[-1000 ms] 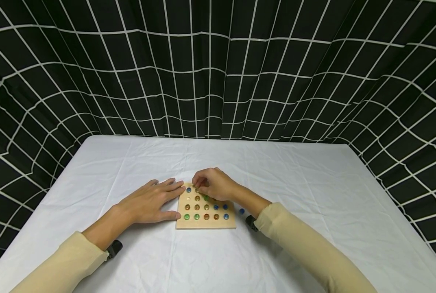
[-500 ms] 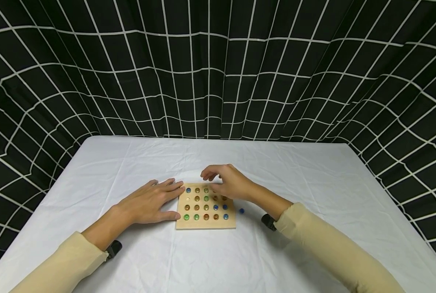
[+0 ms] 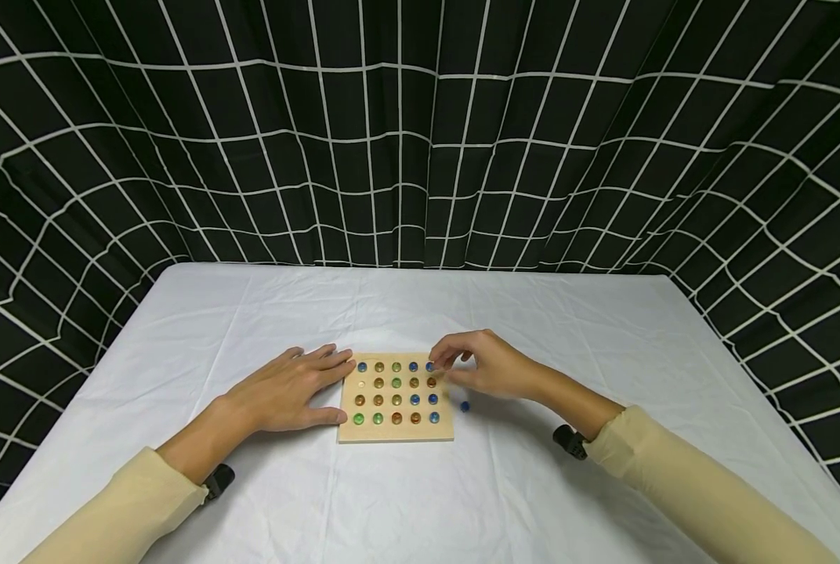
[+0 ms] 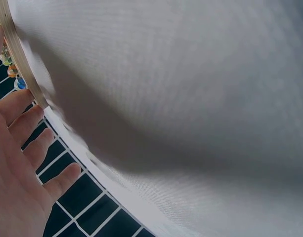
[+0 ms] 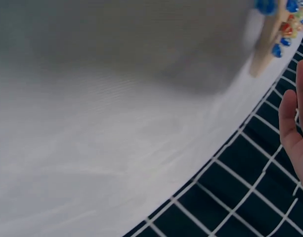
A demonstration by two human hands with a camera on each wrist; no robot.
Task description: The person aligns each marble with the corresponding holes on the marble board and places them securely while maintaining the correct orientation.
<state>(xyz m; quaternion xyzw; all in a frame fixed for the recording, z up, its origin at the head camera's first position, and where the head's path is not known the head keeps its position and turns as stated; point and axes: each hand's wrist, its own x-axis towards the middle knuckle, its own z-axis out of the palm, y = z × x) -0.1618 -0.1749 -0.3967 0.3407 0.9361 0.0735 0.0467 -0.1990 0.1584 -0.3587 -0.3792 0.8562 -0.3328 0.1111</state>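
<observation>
A flat wooden board [image 3: 406, 438] lies on the table, set with rows of green, amber, brown and blue glass marbles. My left hand [image 3: 286, 392] rests spread along the board's left edge, its fingertips and thumb touching it. In the left wrist view, the fingers [image 4: 25, 126] reach to the wooden edge. Over the board's upper right corner is my right hand [image 3: 486, 364], fingers bent loosely, close to a blue marble [image 3: 430, 366]; I see nothing held. A loose blue marble [image 3: 465, 406] lies on the cloth just right of the board. One left-column spot [image 3: 361, 385] looks pale.
A white cloth [image 3: 568, 329] with light creases covers the table. Behind and at both sides hangs a black curtain [image 3: 420, 157] with a white grid. A dark wrist camera [image 3: 570, 442] sits under the right wrist, another [image 3: 219, 479] under the left.
My right hand has moved right, from the top row's left part to the board's upper right corner, uncovering more marbles. The left hand and the board have stayed put.
</observation>
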